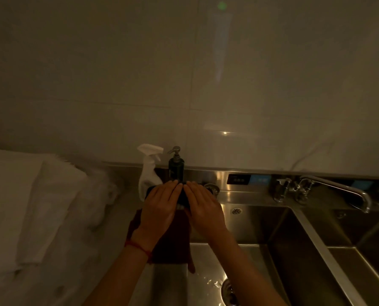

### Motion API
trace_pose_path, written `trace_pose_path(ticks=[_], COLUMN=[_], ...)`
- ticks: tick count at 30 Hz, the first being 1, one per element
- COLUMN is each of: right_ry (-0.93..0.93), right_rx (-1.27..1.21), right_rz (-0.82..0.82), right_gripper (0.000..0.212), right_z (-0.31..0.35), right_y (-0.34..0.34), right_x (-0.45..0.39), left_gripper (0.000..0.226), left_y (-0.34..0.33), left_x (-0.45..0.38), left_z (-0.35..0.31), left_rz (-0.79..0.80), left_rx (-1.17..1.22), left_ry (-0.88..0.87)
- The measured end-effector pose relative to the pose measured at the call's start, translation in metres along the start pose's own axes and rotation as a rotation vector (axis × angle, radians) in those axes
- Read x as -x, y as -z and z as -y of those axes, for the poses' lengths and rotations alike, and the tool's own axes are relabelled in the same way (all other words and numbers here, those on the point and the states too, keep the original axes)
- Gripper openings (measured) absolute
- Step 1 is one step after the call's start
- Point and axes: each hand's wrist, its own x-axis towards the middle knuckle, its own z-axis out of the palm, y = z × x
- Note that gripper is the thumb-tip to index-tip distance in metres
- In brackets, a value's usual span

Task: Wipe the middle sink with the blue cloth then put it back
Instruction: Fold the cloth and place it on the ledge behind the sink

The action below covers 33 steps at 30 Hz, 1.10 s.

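Dim light. Both hands flat, palms down, fingers straight, side by side on a dark folded cloth (181, 198) on the sink ledge, just in front of the soap pump (176, 166) & white spray bottle (148, 173). Left hand (159, 208) open, pressing the cloth; right hand (202, 209) open too, fingertips nearly touching the left's. Cloth colour hard to tell here. A dark red towel (173, 246) hangs below the hands over the sink (250, 257) edge. Tap (338, 188) to the right, well apart. White towels (36, 202) at left.
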Motion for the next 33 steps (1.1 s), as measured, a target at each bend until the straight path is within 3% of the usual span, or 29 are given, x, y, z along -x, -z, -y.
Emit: trace_pose_path(ticks=[9,15,33], right_ry=[0.08,0.084,0.003], right_rx=[0.008,0.029,0.061], right_rz=[-0.028,-0.064,-0.005], right_gripper=[0.044,0.028,0.029], right_z=[-0.071,-0.098,-0.175], right_y=[0.044,0.044,0.001], right_x=[0.048,0.065,0.089], left_gripper=[0.056,0.056,0.059], left_y=[-0.021,-0.038,-0.13], left_x=[-0.007,-0.016,-0.043], left_z=[-0.067,-0.085,-0.096], left_rz=[0.046,0.065,0.171], left_rx=[0.014,0.05,0.18], left_ry=[-0.107,-0.167,-0.29])
